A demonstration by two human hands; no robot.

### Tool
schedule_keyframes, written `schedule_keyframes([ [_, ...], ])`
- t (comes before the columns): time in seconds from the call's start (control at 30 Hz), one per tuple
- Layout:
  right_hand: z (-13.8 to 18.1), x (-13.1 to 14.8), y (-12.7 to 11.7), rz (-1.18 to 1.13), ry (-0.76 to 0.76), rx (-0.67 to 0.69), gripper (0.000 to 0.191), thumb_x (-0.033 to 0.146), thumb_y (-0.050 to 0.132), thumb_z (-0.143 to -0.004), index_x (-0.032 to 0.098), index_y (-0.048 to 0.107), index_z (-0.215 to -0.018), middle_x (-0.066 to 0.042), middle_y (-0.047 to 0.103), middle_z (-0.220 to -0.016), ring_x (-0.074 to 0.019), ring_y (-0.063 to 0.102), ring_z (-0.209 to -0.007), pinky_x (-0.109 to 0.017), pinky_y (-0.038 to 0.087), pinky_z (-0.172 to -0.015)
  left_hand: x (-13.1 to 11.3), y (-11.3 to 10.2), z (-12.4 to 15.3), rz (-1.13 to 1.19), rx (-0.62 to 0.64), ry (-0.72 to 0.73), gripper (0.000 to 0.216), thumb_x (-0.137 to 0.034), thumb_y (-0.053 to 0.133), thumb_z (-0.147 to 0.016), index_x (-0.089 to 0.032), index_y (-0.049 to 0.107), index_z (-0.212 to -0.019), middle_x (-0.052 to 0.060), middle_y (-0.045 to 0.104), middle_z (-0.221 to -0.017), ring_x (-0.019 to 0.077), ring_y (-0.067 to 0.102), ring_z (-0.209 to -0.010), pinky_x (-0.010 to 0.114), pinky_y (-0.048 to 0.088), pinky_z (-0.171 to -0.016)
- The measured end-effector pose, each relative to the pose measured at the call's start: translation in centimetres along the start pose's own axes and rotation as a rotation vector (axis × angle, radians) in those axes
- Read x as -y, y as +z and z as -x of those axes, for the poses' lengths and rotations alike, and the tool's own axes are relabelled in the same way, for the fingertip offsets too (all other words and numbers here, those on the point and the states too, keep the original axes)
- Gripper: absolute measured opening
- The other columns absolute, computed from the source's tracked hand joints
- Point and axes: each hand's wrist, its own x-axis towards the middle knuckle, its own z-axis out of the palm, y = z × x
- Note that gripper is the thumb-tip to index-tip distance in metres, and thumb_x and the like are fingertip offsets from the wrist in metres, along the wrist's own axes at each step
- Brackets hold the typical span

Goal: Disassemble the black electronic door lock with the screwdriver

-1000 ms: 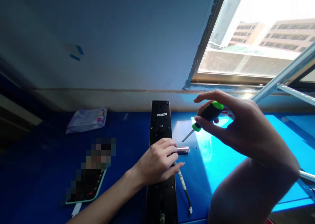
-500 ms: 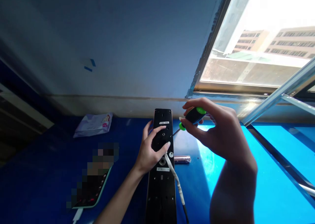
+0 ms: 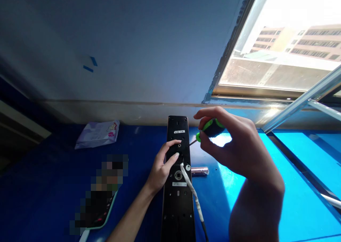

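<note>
My right grip (image 3: 237, 144) pinches the screwdriver (image 3: 215, 128); my left grip (image 3: 160, 168), half-open, touches the bar (image 3: 179, 213); the packet (image 3: 97, 135) hides its contents

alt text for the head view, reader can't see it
The right hand holds a green and black screwdriver, its tip at the right edge of a long black panel that the left hand touches. A white cable runs off it; a phone and packet lie left.

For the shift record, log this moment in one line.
left hand: on panel | right hand: holds screwdriver, tip by panel's right edge, contact unclear | cable: across panel | phone, packet: left of panel
</note>
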Motion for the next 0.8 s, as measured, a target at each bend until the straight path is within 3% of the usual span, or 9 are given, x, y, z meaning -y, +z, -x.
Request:
schedule_keyframes([
  [0.27, -0.8, 0.4, 1.7, 0.216, 0.175, -0.2, 0.012, 0.031, 0.067, -0.099, 0.024, 0.072, -0.106, -0.001, 0.073, -0.081, -0.0157, 0.065, -0.066, -0.033, 0.054, -0.067, 0.0, 0.0, 0.1, 0.008, 0.012, 0.022, 0.032, -0.029, 0.059, -0.1, -0.025, 0.064, -0.131, 0.007, 0.073, -0.13, 0.0278, 0.071, -0.118, 0.042, 0.059, -0.1],
  [0.4, -0.9, 0.7, 2.2, 0.252, 0.174, -0.265, 0.021, 0.044, 0.07, -0.099, 0.024, 0.072, -0.094, -0.001, 0.073, -0.077, -0.0151, 0.065, -0.064, -0.032, 0.052, -0.063, 0.4, -0.1, 0.1, 0.009, 0.008, 0.016, 0.033, -0.031, 0.06, -0.099, -0.024, 0.063, -0.131, 0.007, 0.073, -0.128, 0.0266, 0.072, -0.116, 0.041, 0.059, -0.1],
  [0.47, -0.8, 1.0, 2.0, 0.18, 0.157, -0.215, 0.018, 0.038, 0.062, -0.104, 0.024, 0.073, -0.107, 0.0, 0.074, -0.08, -0.0141, 0.066, -0.065, -0.031, 0.053, -0.065, 0.5, -0.1, 0.1, 0.042, 0.005, 0.014, 0.034, -0.031, 0.062, -0.098, -0.024, 0.064, -0.131, 0.007, 0.073, -0.128, 0.0256, 0.072, -0.114, 0.04, 0.059, -0.1],
  [0.53, -0.6, 1.2, 1.7, 0.085, 0.134, -0.106, 0.028, 0.028, 0.054, -0.106, 0.023, 0.067, -0.13, -0.002, 0.075, -0.089, -0.0143, 0.069, -0.071, -0.03, 0.056, -0.069, 0.6, -0.1, 0.0, 0.062, 0.003, 0.018, 0.035, -0.03, 0.063, -0.097, -0.024, 0.064, -0.13, 0.006, 0.073, -0.128, 0.0246, 0.072, -0.113, 0.04, 0.059, -0.101],
  [0.6, -0.4, 1.3, 1.3, 0.028, 0.13, -0.04, 0.038, 0.023, 0.051, -0.104, 0.022, 0.061, -0.14, -0.004, 0.076, -0.099, -0.0158, 0.072, -0.079, -0.031, 0.057, -0.073, 0.7, -0.1, 0.0, 0.053, 0.001, 0.029, 0.034, -0.03, 0.062, -0.096, -0.024, 0.064, -0.13, 0.006, 0.073, -0.128, 0.0241, 0.072, -0.113, 0.039, 0.059, -0.101],
  [0.7, -0.3, 1.1, 1.1, 0.006, 0.141, -0.076, 0.032, 0.019, 0.054, -0.098, 0.023, 0.066, -0.127, -0.004, 0.075, -0.103, -0.017, 0.072, -0.082, -0.032, 0.057, -0.074, 0.7, -0.1, -0.1, 0.026, -0.002, 0.046, 0.033, -0.029, 0.061, -0.096, -0.023, 0.065, -0.129, 0.006, 0.073, -0.126, 0.0235, 0.073, -0.111, 0.037, 0.06, -0.098],
  [0.8, -0.5, 0.8, 1.5, 0.101, 0.157, -0.186, 0.011, 0.024, 0.062, -0.097, 0.023, 0.071, -0.104, -0.002, 0.074, -0.087, -0.0151, 0.066, -0.068, -0.032, 0.052, -0.065, 0.6, -0.1, -0.1, 0.013, -0.002, 0.064, 0.033, -0.029, 0.061, -0.096, -0.023, 0.065, -0.128, 0.007, 0.073, -0.127, 0.0237, 0.073, -0.112, 0.037, 0.06, -0.099],
])
